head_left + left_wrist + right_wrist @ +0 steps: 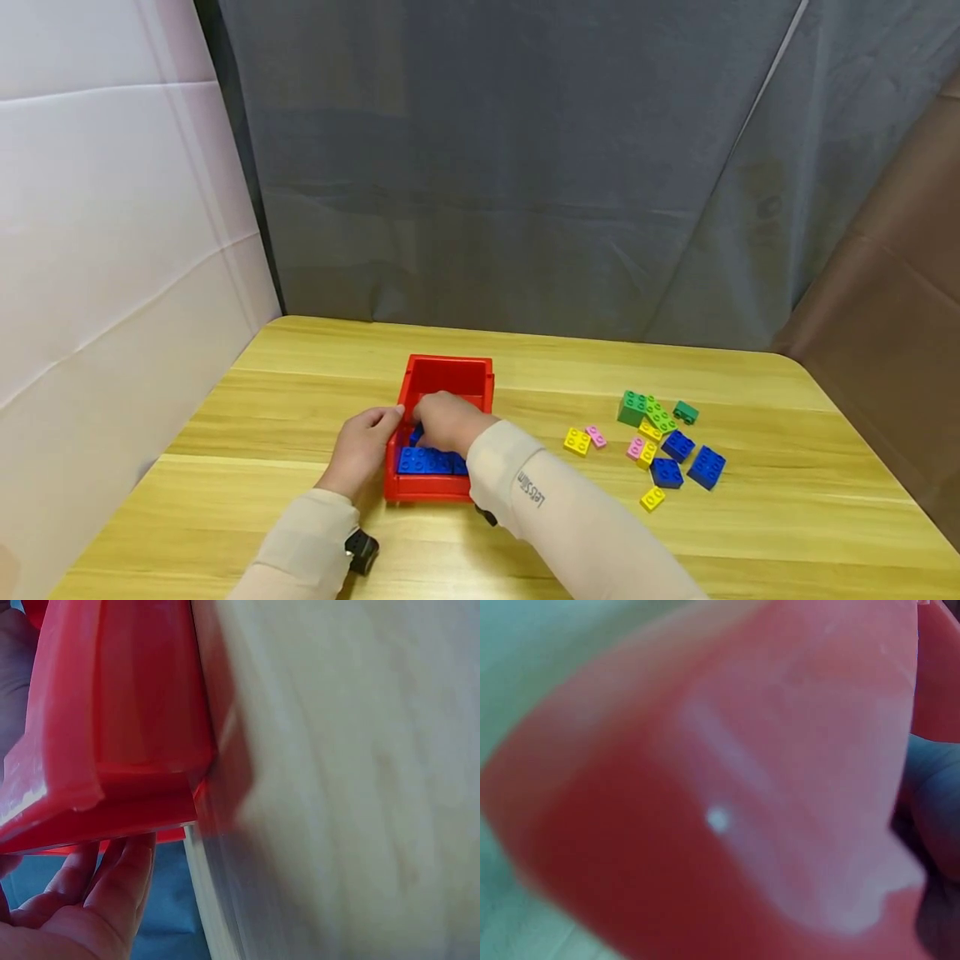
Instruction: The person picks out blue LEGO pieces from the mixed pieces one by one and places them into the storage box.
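A red plastic bin (438, 489) sits on the wooden table with blue toy bricks (426, 461) lying in its near end. My left hand (361, 446) holds the bin's left wall, thumb at the rim. In the left wrist view the fingers (124, 881) of that hand lie against the red wall. Inside the bin, my right hand (448, 422) reaches down with curled fingers and holds a dark blue brick (416, 435), mostly covered by the hand. In the right wrist view the bin's wall (780, 787) hides most of that hand.
To the right on the table lie loose bricks: a yellow one (577, 442), a pink one (596, 437), a green block (632, 407), a lime brick (660, 415), a dark green piece (686, 412) and several blue bricks (707, 467). A grey curtain (487, 167) hangs behind the table.
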Tool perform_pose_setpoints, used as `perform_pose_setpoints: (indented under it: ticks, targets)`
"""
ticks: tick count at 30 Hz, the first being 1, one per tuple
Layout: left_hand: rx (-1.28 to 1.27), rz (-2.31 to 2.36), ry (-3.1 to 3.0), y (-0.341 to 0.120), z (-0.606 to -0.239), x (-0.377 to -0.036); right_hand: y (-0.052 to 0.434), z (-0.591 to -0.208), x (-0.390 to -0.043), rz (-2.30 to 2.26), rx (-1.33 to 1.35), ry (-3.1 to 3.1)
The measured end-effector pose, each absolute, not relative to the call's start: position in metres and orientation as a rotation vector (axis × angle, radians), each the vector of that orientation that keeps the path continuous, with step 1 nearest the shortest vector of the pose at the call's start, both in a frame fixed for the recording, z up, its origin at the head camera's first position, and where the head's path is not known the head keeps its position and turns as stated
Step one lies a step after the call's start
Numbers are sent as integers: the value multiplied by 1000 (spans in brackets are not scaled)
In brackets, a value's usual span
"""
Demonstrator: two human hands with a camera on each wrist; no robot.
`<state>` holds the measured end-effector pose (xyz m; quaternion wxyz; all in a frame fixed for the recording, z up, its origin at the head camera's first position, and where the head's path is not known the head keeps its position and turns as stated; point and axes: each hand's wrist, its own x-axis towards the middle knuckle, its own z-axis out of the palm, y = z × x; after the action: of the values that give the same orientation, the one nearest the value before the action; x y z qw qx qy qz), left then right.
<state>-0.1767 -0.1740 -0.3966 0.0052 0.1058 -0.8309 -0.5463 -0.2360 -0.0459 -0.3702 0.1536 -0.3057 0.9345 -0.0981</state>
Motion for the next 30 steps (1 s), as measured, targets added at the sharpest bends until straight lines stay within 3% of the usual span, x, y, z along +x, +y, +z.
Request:
perform_pose_setpoints:
  ticks: [30]
  targets:
    - [363, -1769, -2579, -174, -397, -176, -47, -369, -234, -462, -849, 2646]
